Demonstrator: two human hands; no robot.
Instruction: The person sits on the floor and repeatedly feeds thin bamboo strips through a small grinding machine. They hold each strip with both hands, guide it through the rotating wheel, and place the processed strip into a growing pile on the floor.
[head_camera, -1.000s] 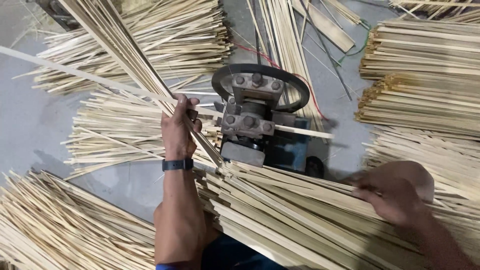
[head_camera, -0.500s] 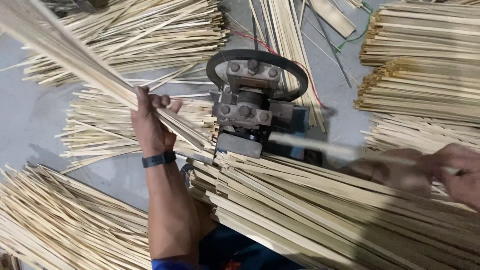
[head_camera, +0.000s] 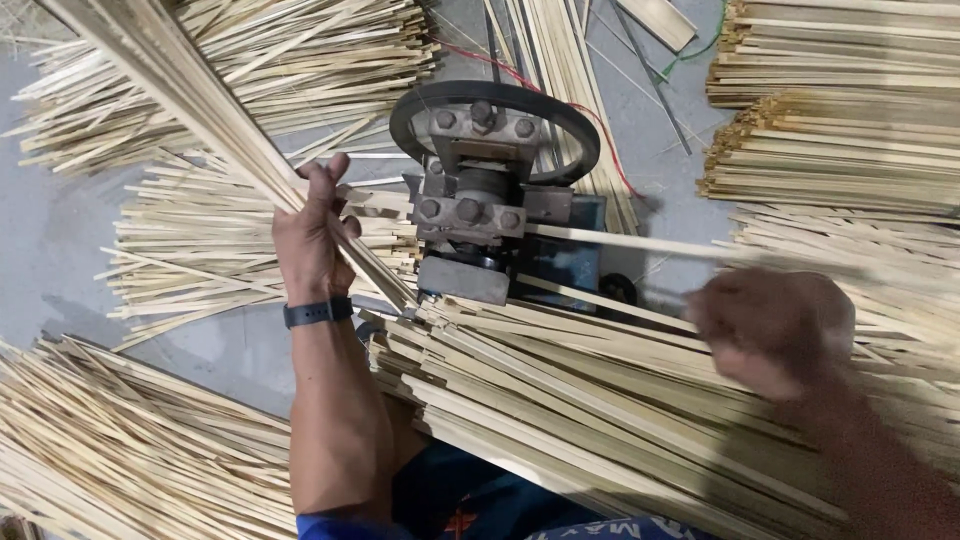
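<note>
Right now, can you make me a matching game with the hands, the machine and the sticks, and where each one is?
Things:
1. left hand
2. right hand
3. machine with a dark wheel
4. wristband

Places or states:
A. blurred, at the right over the pile of flat strips
B. dark, around the left wrist
C. in the middle, on the grey floor
D. gripping a long bundle of strips

Pairs: 1-D, 2-A, 3-C, 4-B
</note>
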